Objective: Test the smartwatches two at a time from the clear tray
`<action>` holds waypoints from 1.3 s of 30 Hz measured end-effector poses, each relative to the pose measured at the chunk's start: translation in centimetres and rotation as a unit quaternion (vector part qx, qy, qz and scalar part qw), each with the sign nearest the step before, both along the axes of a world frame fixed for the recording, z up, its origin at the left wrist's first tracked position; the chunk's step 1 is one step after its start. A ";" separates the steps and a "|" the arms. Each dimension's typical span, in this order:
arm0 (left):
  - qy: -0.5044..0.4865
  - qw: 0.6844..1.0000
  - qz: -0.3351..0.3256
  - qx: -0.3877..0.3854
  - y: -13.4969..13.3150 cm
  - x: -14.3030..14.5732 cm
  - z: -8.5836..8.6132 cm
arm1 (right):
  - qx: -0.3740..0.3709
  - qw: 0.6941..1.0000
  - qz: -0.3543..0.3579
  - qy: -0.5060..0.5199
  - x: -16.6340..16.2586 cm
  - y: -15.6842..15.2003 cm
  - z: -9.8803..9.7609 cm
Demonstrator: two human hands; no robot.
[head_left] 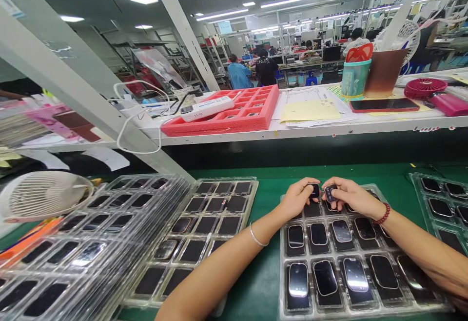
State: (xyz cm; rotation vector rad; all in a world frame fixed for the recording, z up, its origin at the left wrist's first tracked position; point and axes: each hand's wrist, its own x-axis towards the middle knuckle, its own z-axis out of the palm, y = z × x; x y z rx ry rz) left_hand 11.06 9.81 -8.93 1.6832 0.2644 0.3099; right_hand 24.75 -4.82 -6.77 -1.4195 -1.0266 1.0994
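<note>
My left hand (298,196) is closed on a dark smartwatch case (314,190), pinched between thumb and fingers. Close beside it, my right hand (345,194) grips another smartwatch case (330,193) whose screen shows small light marks. Both hands hover over the far rows of a clear plastic tray (292,257). Watch cases with black screens and light rims lie in its pockets, among them one in the front row (325,277). My right forearm covers part of the tray's right side.
Left of my arm lies a tray (204,226) with several black pockets and a few cases. Further left rises a stack of filled clear trays (95,228) beside a white fan (44,196). Another tray (440,209) sits at the right. A shelf (237,138) carries a red foam tray (263,111) and a phone (383,105).
</note>
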 end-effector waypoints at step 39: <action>-0.008 1.000 -0.015 -0.008 -0.3 0.0 0.0 | -0.005 0.999 0.012 -0.037 0.0 0.1 0.1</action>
